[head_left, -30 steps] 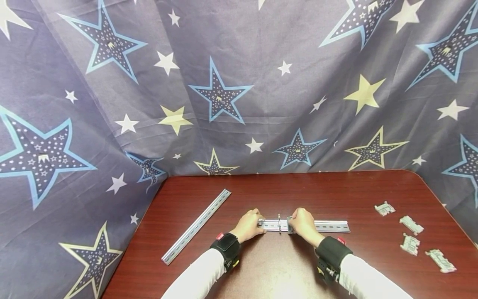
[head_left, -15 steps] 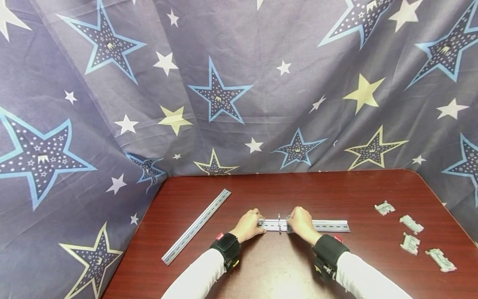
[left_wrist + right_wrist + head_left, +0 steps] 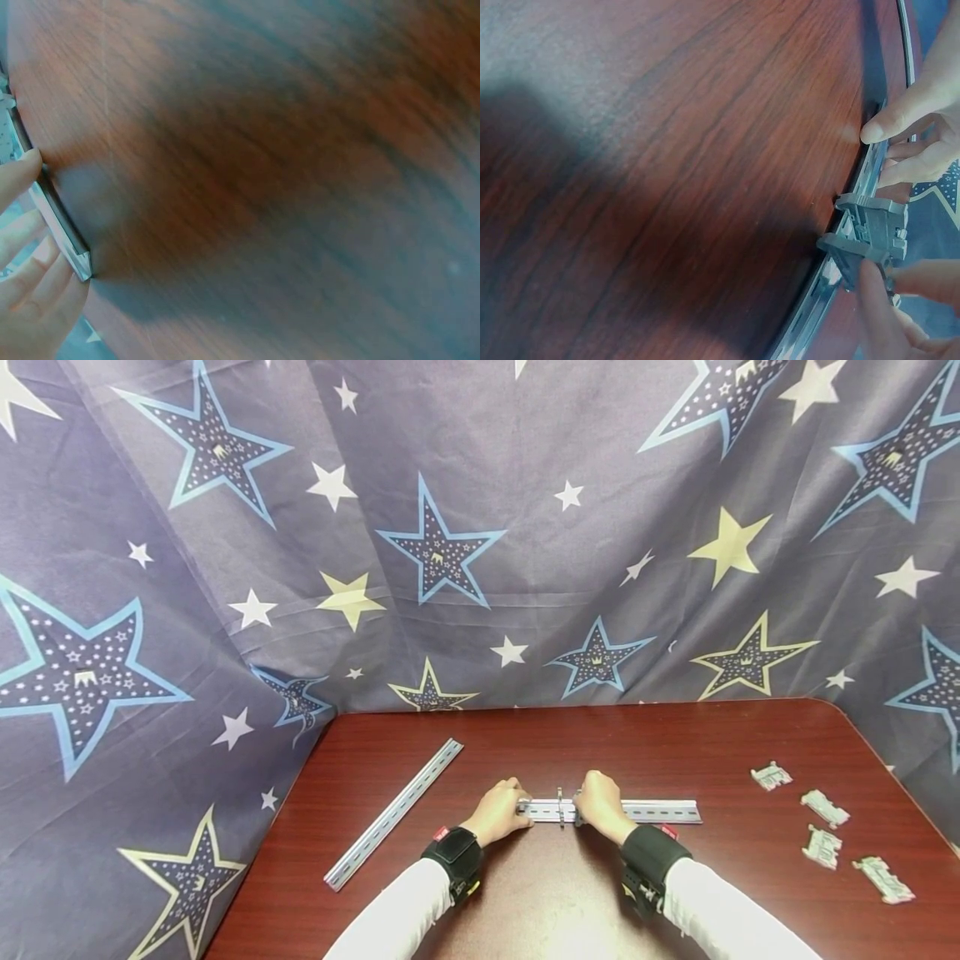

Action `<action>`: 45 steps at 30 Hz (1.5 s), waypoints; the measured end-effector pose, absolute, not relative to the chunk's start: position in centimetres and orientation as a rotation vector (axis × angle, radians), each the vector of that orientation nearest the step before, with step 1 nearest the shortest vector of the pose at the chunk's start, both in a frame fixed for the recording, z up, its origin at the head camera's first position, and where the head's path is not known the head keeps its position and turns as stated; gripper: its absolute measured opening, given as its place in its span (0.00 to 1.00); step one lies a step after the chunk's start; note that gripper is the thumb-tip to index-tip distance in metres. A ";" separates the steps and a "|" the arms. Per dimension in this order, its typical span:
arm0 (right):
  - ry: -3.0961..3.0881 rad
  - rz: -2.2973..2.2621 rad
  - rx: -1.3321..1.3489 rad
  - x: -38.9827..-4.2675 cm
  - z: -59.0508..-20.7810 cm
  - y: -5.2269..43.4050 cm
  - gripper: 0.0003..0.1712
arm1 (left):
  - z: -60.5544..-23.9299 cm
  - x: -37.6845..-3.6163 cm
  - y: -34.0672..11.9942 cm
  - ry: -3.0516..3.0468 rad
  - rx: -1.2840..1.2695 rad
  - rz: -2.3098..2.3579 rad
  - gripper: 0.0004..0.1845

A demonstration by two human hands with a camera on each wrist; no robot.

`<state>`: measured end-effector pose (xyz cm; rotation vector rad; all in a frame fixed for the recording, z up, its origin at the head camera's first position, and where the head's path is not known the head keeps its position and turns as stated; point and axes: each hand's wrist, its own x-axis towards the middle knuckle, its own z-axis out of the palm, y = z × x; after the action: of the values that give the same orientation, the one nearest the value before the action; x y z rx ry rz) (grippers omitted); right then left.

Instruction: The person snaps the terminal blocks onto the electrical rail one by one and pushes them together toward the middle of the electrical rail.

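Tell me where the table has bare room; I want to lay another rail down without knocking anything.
Bare wood runs behind the held rail, up to the star cloth, and between the spare rail and the left hand. The right side is crowded with four loose terminal blocks; the right hand covers the middle.

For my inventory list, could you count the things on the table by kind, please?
Rails: 2, one lying free at the left, one held by both hands.
Loose clips at the right: 4.
Clips on the held rail: 2, one standing alone, one under the right hand.
Total: 8.
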<state>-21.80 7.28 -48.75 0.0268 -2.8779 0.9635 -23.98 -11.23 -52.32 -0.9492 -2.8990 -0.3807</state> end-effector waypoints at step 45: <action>-2.957 0.883 -0.040 -23.0 -48.3 6.1 0.06 | -52.6 -24.2 -11.3 -2.889 -0.967 -0.391 0.14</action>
<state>-22.96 6.05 -48.32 -0.0405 -2.9572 0.8833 -24.17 -11.31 -52.63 -0.9666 -2.8891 -0.3907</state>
